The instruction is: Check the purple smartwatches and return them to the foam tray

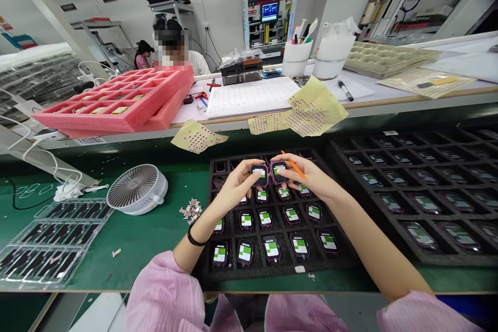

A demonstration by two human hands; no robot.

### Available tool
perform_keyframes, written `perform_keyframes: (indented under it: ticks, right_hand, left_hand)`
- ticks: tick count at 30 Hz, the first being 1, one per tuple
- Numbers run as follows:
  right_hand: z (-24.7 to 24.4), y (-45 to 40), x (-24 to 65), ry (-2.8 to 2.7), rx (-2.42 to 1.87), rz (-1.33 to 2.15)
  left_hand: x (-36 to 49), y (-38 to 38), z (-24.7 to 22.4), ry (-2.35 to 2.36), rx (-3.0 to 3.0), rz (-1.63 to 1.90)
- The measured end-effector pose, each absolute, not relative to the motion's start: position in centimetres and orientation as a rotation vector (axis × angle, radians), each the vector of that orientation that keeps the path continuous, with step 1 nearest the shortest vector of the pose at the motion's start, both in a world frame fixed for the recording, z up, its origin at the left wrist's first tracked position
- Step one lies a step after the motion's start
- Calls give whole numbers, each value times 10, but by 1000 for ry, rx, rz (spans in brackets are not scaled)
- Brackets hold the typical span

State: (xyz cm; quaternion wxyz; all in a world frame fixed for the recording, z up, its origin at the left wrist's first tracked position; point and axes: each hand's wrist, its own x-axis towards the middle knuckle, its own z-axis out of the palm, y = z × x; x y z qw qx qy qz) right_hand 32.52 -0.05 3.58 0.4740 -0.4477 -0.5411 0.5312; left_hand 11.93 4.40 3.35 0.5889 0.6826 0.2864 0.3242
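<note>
My left hand [239, 181] is closed on a smartwatch body [259, 171], thumb along its edge, its screen lit white and green. Beside it, a second smartwatch body [278, 168] with a similar lit screen is gripped by my right hand [307, 172]. An orange stick-like tool [294, 165] is also tucked in the right hand's fingers. Both hands are above the back rows of a black foam tray [254, 272], hiding part of those compartments. Several more watch bodies [271, 248] lie face up in its compartments, many with lit screens.
Right of this tray is another black foam tray [439, 259] of watch bodies. A white fan [138, 187], small loose pieces [190, 210] and a clear plastic tray [54, 238] are on the left. A raised shelf carries pink foam trays [116, 120]; yellow sheets [317, 109] overhang its edge.
</note>
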Motion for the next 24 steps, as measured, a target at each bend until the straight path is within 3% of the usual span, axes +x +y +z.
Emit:
perform_keyframes:
  ticks: [24]
  right_hand:
    - [37,-2,332,-1424,-1058,1309]
  left_hand:
    - [116,46,31,694,1589,726]
